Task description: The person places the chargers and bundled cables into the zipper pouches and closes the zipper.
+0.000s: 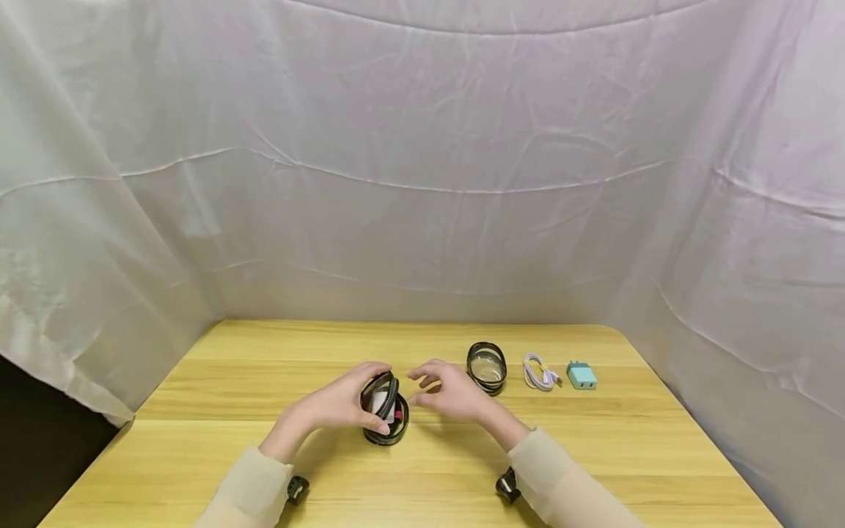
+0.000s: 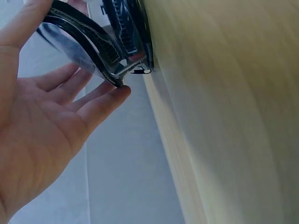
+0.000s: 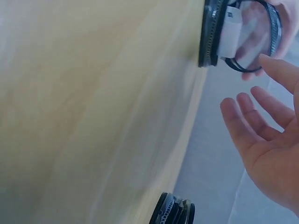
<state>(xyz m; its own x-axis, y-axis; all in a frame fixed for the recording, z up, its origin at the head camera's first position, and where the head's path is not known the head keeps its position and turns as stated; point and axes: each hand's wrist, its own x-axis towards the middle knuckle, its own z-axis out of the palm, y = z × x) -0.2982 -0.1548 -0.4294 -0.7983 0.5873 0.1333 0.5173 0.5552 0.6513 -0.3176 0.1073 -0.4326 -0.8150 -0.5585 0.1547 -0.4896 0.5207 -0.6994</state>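
A small round clear pouch (image 1: 386, 441) with black zipped trim stands with its lid raised, at the front middle of the table. My left hand (image 1: 339, 400) holds the raised lid between thumb and fingers; in the left wrist view the fingertips touch the lid's black edge. Inside lies a white block (image 3: 231, 32) that looks like a charger, and a small red piece (image 1: 398, 416) shows beside it. Just right of the pouch hovers my right hand (image 1: 452, 392), fingers loosely bent with nothing between them.
A second clear pouch with black trim (image 1: 487, 381) stands behind the right hand. Farther right lie a coiled white cable (image 1: 538, 372) with a yellow tie and a teal plug charger (image 1: 582, 375). Pale cloth (image 1: 422, 242) hangs around the wooden table (image 1: 422, 484).
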